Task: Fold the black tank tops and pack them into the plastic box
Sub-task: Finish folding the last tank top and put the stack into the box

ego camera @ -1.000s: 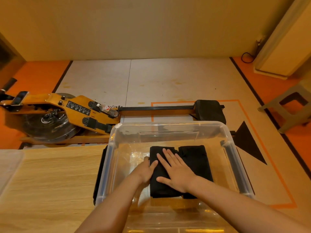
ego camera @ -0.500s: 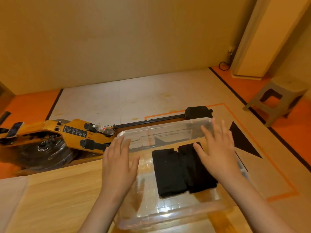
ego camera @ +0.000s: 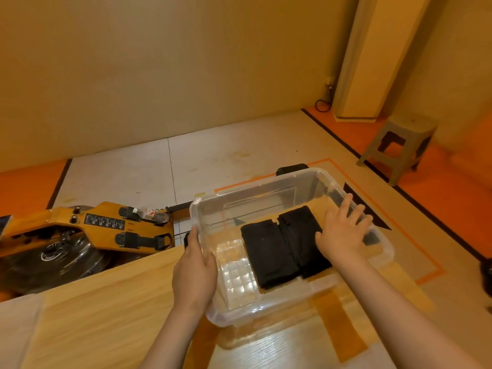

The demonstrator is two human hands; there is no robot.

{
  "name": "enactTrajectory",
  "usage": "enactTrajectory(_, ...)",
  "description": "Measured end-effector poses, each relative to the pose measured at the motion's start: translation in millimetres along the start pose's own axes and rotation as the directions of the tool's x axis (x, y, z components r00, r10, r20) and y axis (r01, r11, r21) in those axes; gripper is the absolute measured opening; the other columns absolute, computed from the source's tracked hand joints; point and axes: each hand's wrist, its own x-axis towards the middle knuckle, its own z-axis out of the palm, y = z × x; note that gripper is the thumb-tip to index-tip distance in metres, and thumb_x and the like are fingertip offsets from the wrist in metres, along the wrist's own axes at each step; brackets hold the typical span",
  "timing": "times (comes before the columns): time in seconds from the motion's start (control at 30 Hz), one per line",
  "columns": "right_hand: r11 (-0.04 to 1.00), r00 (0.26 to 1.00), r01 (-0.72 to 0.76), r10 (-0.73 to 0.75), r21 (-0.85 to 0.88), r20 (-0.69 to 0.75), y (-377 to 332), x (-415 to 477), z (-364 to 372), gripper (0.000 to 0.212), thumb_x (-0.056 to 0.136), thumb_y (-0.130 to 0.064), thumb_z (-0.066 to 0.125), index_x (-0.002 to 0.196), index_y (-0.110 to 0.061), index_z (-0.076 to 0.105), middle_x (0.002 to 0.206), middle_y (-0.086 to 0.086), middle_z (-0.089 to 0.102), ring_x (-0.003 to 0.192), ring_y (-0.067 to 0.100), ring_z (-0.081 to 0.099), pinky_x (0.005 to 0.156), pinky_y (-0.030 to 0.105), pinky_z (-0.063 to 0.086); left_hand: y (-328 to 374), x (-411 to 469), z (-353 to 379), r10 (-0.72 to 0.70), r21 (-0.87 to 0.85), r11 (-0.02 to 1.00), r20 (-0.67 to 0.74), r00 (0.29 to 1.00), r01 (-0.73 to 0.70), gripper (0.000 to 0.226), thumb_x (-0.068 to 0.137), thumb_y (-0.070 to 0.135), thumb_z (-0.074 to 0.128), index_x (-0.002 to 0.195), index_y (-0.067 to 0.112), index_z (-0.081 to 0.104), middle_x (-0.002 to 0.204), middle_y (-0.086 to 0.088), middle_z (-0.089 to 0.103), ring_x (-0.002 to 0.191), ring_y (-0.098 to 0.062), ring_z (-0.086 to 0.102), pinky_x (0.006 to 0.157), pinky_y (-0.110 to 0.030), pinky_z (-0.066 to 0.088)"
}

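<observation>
The clear plastic box [ego camera: 298, 179] sits at the far right corner of the wooden table [ego camera: 106, 302]. Two folded black tank tops [ego camera: 282, 249] lie side by side on its floor, toward the right. My left hand [ego camera: 194, 265] holds the box's left rim, thumb on the inner side and fingers along the outside. My right hand [ego camera: 343, 233] lies over the right rim with fingers spread and fairly straight, its thumb just above the right-hand top.
A yellow rowing machine [ego camera: 87, 233] lies on the floor beyond the table's far edge. A grey plastic stool [ego camera: 399, 147] stands at the far right. A pale cloth [ego camera: 16, 328] covers the table's left end.
Both hands left the folded tops, rose and spread apart, then came down on the box's left and right rims. The view swung left, so the box now appears further right.
</observation>
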Motion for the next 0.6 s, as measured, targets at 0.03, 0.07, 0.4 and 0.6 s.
enactTrajectory(0.03, 1.0, 1.0, -0.007, 0.007, -0.021, 0.0, -1.3, -0.4, 0.6, 0.058, 0.089, -0.05, 0.055, 0.135, -0.017, 0.044, 0.158, 0.022, 0.0, 0.14, 0.049, 0.012, 0.112, 0.059, 0.018, -0.4, -0.4, -0.4, 0.001, -0.018, 1.0, -0.014, 1.0, -0.001, 0.061, 0.099, 0.021, 0.044, 0.153, 0.024, 0.017, 0.09, 0.008, 0.058, 0.066, -0.002, 0.05, 0.05, -0.023, 0.04)
enactTrajectory(0.07, 1.0, 1.0, -0.014, 0.013, -0.023, -0.007, -1.1, -0.3, 0.4, 0.06, 0.089, -0.049, 0.055, 0.137, -0.017, 0.041, 0.158, 0.022, 0.002, 0.14, 0.049, 0.014, 0.111, 0.059, 0.019, -0.6, -1.0, -0.8, 0.002, -0.036, 0.999, -0.025, 1.0, -0.003, 0.06, 0.099, 0.022, 0.045, 0.153, 0.024, 0.018, 0.091, 0.009, 0.058, 0.066, -0.002, 0.049, 0.05, -0.022, 0.039)
enactTrajectory(0.4, 0.982, 0.993, 0.019, 0.003, 0.185, -0.12, 33.9, 15.6, -2.1, 0.071, 0.092, -0.033, 0.051, 0.149, -0.006, 0.018, 0.125, 0.018, 0.053, 0.107, 0.028, 0.057, 0.078, 0.033, 0.051, 3.5, -8.8, -3.6, -0.038, -0.105, 0.994, -0.111, 0.993, 0.026, 0.052, 0.101, 0.026, 0.043, 0.15, 0.029, 0.026, 0.095, 0.006, 0.064, 0.07, -0.004, 0.05, 0.062, -0.032, 0.05)
enactTrajectory(0.6, 0.991, 0.997, 0.022, -0.011, 0.131, -0.082, 40.8, 22.9, 4.8, 0.052, 0.091, -0.032, 0.05, 0.133, -0.005, 0.038, 0.117, 0.015, 0.055, 0.096, 0.025, 0.06, 0.056, 0.028, 0.046, 7.3, -10.3, 0.9, -0.079, -0.088, 0.994, -0.159, 0.984, 0.066, 0.056, 0.098, 0.028, 0.049, 0.15, 0.026, 0.027, 0.097, 0.005, 0.065, 0.074, -0.008, 0.055, 0.059, -0.03, 0.048)
